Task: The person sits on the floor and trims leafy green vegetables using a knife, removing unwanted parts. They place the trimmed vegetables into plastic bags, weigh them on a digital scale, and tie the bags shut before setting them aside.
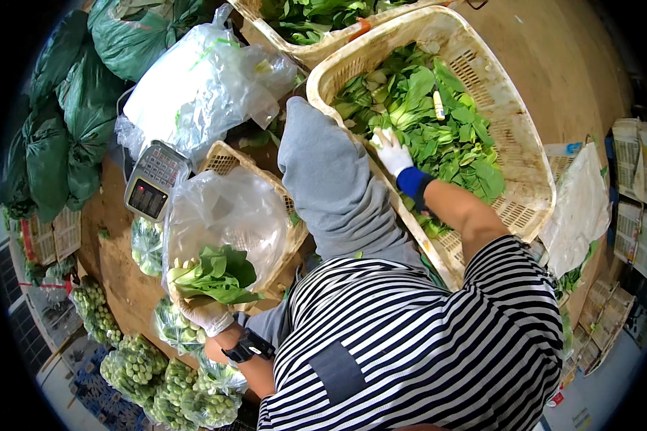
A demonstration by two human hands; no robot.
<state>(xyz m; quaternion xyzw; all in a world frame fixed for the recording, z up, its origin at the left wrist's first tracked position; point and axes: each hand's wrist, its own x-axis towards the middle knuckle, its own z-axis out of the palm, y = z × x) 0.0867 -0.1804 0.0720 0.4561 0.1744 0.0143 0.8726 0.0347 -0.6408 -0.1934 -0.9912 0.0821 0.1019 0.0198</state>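
My left hand (203, 314), in a white glove, is closed round the base of a bunch of bok choy (219, 276). The bunch is over the near edge of a clear plastic bag (226, 208) that lines a small basket. My right hand (392, 152), also gloved, reaches over the near side of a large cream crate (514, 118). Its fingers are apart at the edge of the loose bok choy (446, 140) inside, and nothing shows in them. A small tool with a pale yellow handle (438, 105) lies on these leaves.
A digital scale (157, 179) stands left of the small basket (292, 248). Bagged bok choy (133, 366) sits at lower left. Green sacks (75, 122) and clear plastic bags (201, 86) are at upper left. Another crate of greens (305, 50) stands beyond; my grey-clad knee (320, 165) separates basket and crate.
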